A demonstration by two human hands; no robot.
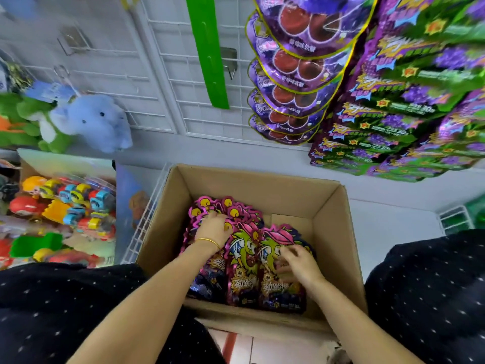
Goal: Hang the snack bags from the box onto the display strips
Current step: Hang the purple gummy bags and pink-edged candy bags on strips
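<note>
Cardboard box (328, 232) is sitting open-topped below the white wire grid, plain brown inside. Snack bags (244, 258) are lying flat in its left and middle part, overlapping in loose stacks with tops pointing toward the far wall. A patch of bare cardboard bottom is showing at the far right. Bags are showing glossy magenta die-cut edges, a green cartoon character in a pink hat, yellow lettering lower down and a dark base. Green display strip (207, 53) is hanging bare on the grid above the box, slightly tilted, slots running down its middle, just left of a column of overlapped purple bags (296, 67).
</note>
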